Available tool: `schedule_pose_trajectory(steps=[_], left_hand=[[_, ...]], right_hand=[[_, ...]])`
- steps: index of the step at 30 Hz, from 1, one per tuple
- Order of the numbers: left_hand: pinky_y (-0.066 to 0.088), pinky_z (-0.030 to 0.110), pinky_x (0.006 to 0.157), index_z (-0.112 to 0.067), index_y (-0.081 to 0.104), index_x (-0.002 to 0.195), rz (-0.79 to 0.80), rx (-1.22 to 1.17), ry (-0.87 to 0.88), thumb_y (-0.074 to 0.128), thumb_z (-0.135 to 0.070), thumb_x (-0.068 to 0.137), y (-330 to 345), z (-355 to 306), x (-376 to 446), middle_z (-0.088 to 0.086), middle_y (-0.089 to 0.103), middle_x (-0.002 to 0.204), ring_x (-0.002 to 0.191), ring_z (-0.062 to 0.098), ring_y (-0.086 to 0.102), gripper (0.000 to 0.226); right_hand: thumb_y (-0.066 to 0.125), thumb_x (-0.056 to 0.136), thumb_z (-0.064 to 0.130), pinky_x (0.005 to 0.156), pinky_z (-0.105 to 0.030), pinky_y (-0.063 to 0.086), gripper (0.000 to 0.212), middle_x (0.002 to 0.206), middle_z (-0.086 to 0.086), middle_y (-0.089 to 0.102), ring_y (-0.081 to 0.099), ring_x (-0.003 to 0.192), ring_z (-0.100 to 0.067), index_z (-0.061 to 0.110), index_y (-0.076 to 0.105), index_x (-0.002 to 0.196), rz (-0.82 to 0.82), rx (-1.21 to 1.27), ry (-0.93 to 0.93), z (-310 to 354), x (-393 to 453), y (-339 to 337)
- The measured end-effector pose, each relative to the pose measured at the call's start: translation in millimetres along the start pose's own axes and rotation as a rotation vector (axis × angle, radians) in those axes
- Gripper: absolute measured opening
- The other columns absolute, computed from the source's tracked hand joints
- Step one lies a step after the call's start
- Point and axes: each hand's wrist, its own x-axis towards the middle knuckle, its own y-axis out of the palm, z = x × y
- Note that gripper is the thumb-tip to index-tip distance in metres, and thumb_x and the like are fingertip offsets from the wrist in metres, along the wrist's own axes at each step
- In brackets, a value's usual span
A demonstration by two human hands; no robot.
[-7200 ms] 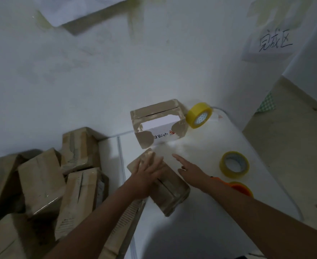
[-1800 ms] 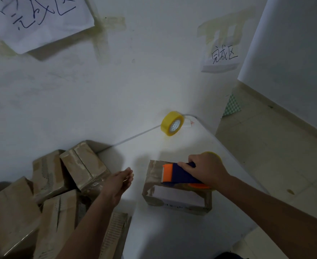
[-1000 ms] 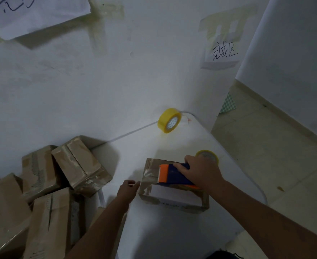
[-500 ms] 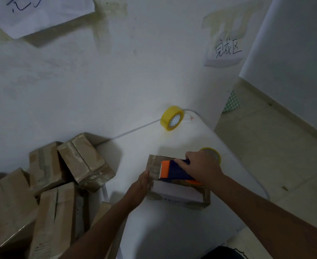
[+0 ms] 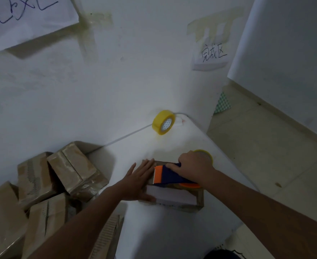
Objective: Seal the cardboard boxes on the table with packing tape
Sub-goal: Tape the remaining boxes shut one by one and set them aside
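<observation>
- Brown cardboard box (image 5: 174, 200) with a white side panel lies on the white tabletop (image 5: 163, 230); the right hand (image 5: 195, 169) curls its grip round the blue-and-orange tape dispenser (image 5: 169, 176) on its top.
- Left hand (image 5: 139, 181) lies flat, fingers spread, on the box's left end.
- Two yellow tape rolls: one upright (image 5: 163, 122) by the wall, one flat (image 5: 207, 156) behind the right hand.
- Two taped paper signs: the right one (image 5: 212, 54) reads "完成区"; the left one (image 5: 26, 17) is cut off.
- Several more taped boxes (image 5: 73, 169) are heaped at left; their count is unclear.

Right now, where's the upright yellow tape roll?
In the head view, the upright yellow tape roll stands on edge at the table's far end against the wall, beyond the box being taped.
</observation>
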Motion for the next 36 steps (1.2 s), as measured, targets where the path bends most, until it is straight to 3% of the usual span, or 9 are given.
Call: schedule_pose_trajectory(steps=[5, 10, 18, 24, 26, 30, 32, 36], left_hand=[[-0.011, 0.045, 0.120, -0.029, -0.025, 0.153, 0.031, 0.041, -0.004, 0.051, -0.086, 0.074, 1, 6, 3, -0.009, -0.032, 0.159, 0.147, 0.014, -0.028, 0.123], [-0.010, 0.048, 0.121, -0.032, -0.030, 0.150, 0.062, 0.057, -0.010, 0.044, -0.089, 0.074, 3, 7, 1, -0.011, -0.037, 0.157, 0.145, 0.014, -0.032, 0.121], [-0.012, 0.047, 0.119, -0.033, -0.030, 0.149, 0.055, 0.062, -0.004, 0.042, -0.093, 0.071, -4, 4, 3, -0.013, -0.035, 0.157, 0.145, 0.011, -0.032, 0.121], [-0.009, 0.046, 0.120, -0.031, -0.021, 0.153, 0.052, 0.142, -0.018, 0.050, -0.081, 0.077, -36, 20, 10, -0.013, -0.029, 0.158, 0.146, 0.008, -0.024, 0.115], [-0.009, 0.045, 0.121, -0.027, -0.021, 0.153, 0.038, 0.179, -0.019, 0.033, -0.085, 0.078, -41, 19, 8, -0.010, -0.032, 0.157, 0.146, 0.007, -0.025, 0.110], [-0.012, 0.035, 0.118, -0.020, -0.018, 0.153, -0.095, -0.058, -0.147, -0.028, -0.088, 0.060, -4, -24, 3, -0.004, -0.032, 0.156, 0.147, 0.012, -0.027, 0.116], [-0.017, 0.036, 0.117, -0.016, -0.019, 0.151, -0.178, -0.146, -0.227, -0.037, -0.082, 0.060, 16, -42, 8, 0.001, -0.033, 0.156, 0.146, 0.017, -0.030, 0.114], [-0.022, 0.032, 0.117, -0.018, -0.017, 0.151, -0.231, -0.143, -0.252, -0.030, -0.078, 0.073, 26, -38, 14, 0.000, -0.032, 0.156, 0.146, 0.014, -0.031, 0.099]], right_hand=[[0.036, 0.089, 0.072, 0.049, -0.028, 0.033, 0.064, 0.061, -0.002, 0.042, 0.042, 0.054, -0.015, 0.016, 0.040, 0.059, 0.062, -0.036, -0.039, -9, -5, -10], [0.038, 0.087, 0.074, 0.062, -0.033, 0.041, 0.064, 0.069, -0.001, 0.045, 0.053, 0.071, -0.020, 0.015, 0.053, 0.068, 0.084, -0.006, -0.010, -71, -28, -9], [0.034, 0.085, 0.078, 0.053, -0.029, 0.030, 0.062, 0.069, 0.000, 0.045, 0.047, 0.062, -0.015, 0.021, 0.043, 0.062, 0.128, 0.006, 0.057, -110, -39, 16], [0.033, 0.092, 0.070, 0.055, -0.030, 0.035, 0.060, 0.064, -0.003, 0.046, 0.045, 0.056, -0.016, 0.017, 0.044, 0.064, 0.134, 0.082, 0.091, -89, -39, 25], [0.034, 0.093, 0.067, 0.052, -0.029, 0.034, 0.059, 0.061, -0.002, 0.042, 0.041, 0.052, -0.014, 0.018, 0.039, 0.062, 0.105, 0.093, 0.125, -79, -40, 31], [0.032, 0.094, 0.067, 0.050, -0.027, 0.033, 0.059, 0.060, -0.001, 0.039, 0.038, 0.049, -0.013, 0.018, 0.036, 0.062, 0.070, 0.077, 0.177, -71, -41, 34], [0.032, 0.094, 0.066, 0.051, -0.028, 0.034, 0.059, 0.060, -0.001, 0.040, 0.039, 0.050, -0.014, 0.018, 0.036, 0.062, 0.071, 0.093, 0.194, -69, -40, 35], [0.033, 0.095, 0.065, 0.047, -0.027, 0.030, 0.059, 0.058, -0.001, 0.038, 0.036, 0.047, -0.013, 0.017, 0.034, 0.061, 0.066, 0.113, 0.208, -65, -41, 37]])
